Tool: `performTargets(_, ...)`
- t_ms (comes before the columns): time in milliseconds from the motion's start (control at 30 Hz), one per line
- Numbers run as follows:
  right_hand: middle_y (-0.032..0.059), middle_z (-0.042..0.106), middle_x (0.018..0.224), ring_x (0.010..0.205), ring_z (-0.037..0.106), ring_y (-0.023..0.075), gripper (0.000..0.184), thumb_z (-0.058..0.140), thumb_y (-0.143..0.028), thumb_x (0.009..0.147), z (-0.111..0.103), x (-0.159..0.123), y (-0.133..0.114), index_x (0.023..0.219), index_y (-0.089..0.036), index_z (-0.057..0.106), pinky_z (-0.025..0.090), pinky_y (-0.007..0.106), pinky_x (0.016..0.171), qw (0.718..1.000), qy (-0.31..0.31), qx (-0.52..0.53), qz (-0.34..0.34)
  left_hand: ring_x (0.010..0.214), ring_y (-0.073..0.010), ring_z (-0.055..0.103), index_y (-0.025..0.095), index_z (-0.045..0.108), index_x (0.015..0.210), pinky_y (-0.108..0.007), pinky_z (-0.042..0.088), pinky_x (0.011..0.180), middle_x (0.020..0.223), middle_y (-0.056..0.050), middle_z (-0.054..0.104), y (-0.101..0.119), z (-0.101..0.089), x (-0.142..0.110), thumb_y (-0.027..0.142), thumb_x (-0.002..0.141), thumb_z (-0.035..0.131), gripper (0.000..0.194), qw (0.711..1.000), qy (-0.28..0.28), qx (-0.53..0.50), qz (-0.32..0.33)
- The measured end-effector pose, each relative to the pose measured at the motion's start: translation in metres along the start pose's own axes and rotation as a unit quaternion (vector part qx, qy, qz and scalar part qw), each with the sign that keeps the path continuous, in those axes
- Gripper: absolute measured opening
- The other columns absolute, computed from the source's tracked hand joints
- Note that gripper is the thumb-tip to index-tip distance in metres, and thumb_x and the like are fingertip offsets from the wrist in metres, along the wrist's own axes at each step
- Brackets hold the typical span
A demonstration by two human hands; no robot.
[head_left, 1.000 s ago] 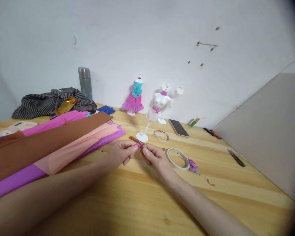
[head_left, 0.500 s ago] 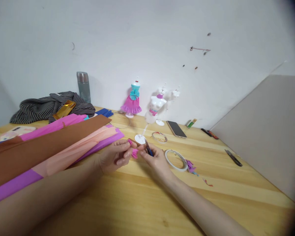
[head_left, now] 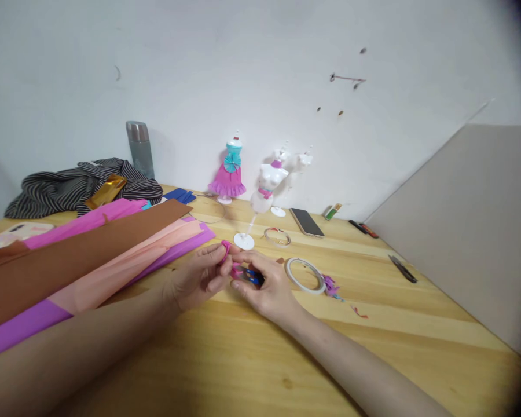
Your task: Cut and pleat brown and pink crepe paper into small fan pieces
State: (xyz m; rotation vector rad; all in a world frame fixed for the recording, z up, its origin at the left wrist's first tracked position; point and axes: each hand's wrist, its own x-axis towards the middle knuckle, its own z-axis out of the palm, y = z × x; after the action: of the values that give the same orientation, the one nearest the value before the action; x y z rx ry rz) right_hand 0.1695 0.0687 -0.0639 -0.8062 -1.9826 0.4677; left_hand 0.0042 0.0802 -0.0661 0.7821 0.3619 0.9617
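My left hand [head_left: 197, 277] and my right hand [head_left: 264, 286] meet over the wooden table [head_left: 252, 359], fingers closed. The left one pinches a small pink crepe-paper piece [head_left: 226, 249] between thumb and fingers. In the right one is a small blue-handled tool [head_left: 250, 275], probably scissors, touching the pink piece. A white mannequin on a round stand [head_left: 260, 197] rises just behind the hands. A roll of white tape [head_left: 304, 275] lies right of my right hand.
Long crepe sheets, brown [head_left: 78, 249], peach and purple, lie at left. A dressed pink-and-teal mannequin [head_left: 228, 171], a steel flask [head_left: 139, 149], striped cloth [head_left: 69, 185], a phone [head_left: 306, 222] and small clippers [head_left: 402, 269] sit along the back and right. Paper scraps [head_left: 330, 285] lie beside the tape.
Both hands have drawn slightly nearer me. The right hand has turned the blue tool flat against the pink piece; the brown strip seen earlier between the fingers no longer shows.
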Motion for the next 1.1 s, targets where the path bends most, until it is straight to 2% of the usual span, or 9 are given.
performTargets(333,0.003,0.066,0.085,0.055,0.05,0.0114,0.022,0.065,-0.019,0.071,0.006,-0.007,0.003,0.094,-0.021,0.063,0.037,0.026,0.052,0.992,0.035,0.047,0.114,0.037,-0.0048,0.044,0.013,0.064,0.085,-0.017,0.03,0.039,0.057,0.0,0.056,0.002,0.002,0.003,0.054,0.08,0.053,0.043,0.996,0.052,-0.052,-0.04)
performTargets(433,-0.0001,0.057,0.065,0.052,0.043,0.0103,0.008,0.064,-0.026,0.074,0.003,-0.005,0.007,0.073,-0.019,0.061,0.032,0.024,0.05,0.976,0.086,0.119,0.164,0.041,-0.0089,0.05,0.013,0.064,0.086,-0.019,0.03,0.038,0.063,-0.002,0.058,0.0,-0.007,0.007,0.065,0.08,0.043,0.056,0.999,0.044,0.015,-0.016)
performTargets(500,-0.0021,0.049,0.054,0.048,0.038,0.0088,0.024,0.062,-0.036,0.077,0.003,-0.002,0.012,0.064,-0.017,0.057,0.026,0.023,0.045,0.952,0.103,0.187,0.218,0.044,-0.0111,0.052,0.013,0.064,0.086,-0.021,0.033,0.04,0.066,-0.003,0.058,-0.001,-0.015,0.006,0.067,0.082,0.037,0.061,0.992,0.026,0.119,0.035)
performTargets(567,-0.0036,0.046,0.049,0.041,0.029,0.0059,0.032,0.061,-0.044,0.078,0.004,0.0,0.016,0.064,-0.016,0.057,0.017,0.023,0.04,0.918,0.095,0.264,0.28,0.049,-0.0124,0.053,0.013,0.065,0.089,-0.023,0.037,0.046,0.067,-0.004,0.058,0.0,-0.019,0.002,0.063,0.085,0.036,0.058,0.954,-0.004,0.277,0.117)
performTargets(667,-0.0081,0.037,0.038,0.034,0.016,0.0028,0.033,0.066,-0.045,0.074,0.008,0.001,0.017,0.065,-0.014,0.057,0.007,0.023,0.038,0.866,0.036,0.37,0.336,0.062,-0.0165,0.055,0.015,0.066,0.096,-0.029,0.043,0.065,0.069,-0.008,0.061,0.003,-0.017,-0.009,0.051,0.091,0.034,0.048,0.819,-0.111,0.509,0.241)
performTargets(733,-0.0111,0.03,0.034,0.032,0.013,0.0022,0.03,0.068,-0.042,0.072,0.01,0.0,0.013,0.067,-0.015,0.056,0.005,0.023,0.038,0.832,-0.014,0.433,0.347,0.072,-0.0206,0.058,0.016,0.065,0.101,-0.033,0.044,0.074,0.076,-0.012,0.063,0.004,-0.012,-0.015,0.046,0.092,0.031,0.047,0.733,-0.199,0.586,0.282)
performTargets(800,-0.0123,0.031,0.034,0.031,0.013,0.0019,0.029,0.071,-0.04,0.07,0.01,-0.001,0.008,0.073,-0.016,0.054,0.005,0.021,0.037,0.807,-0.035,0.477,0.348,0.081,-0.0238,0.059,0.015,0.062,0.108,-0.035,0.045,0.078,0.083,-0.015,0.065,0.004,-0.008,-0.017,0.046,0.091,0.031,0.047,0.683,-0.262,0.612,0.3)
performTargets(1000,-0.0134,0.034,0.04,0.034,0.016,0.0012,0.034,0.076,-0.032,0.065,0.008,-0.002,-0.001,0.083,-0.018,0.051,0.008,0.019,0.038,0.797,-0.042,0.504,0.33,0.104,-0.0276,0.057,0.016,0.057,0.115,-0.038,0.044,0.091,0.101,-0.019,0.064,0.003,-0.006,-0.014,0.044,0.091,0.03,0.046,0.666,-0.298,0.631,0.266)
performTargets(1100,-0.0122,0.039,0.044,0.034,0.017,0.0007,0.036,0.077,-0.029,0.063,0.009,-0.001,0.0,0.083,-0.018,0.05,0.006,0.019,0.037,0.797,-0.048,0.505,0.327,0.092,-0.0268,0.06,0.016,0.061,0.103,-0.037,0.046,0.085,0.092,-0.017,0.064,0.001,-0.01,-0.013,0.042,0.089,0.037,0.038,0.628,-0.303,0.657,0.287)
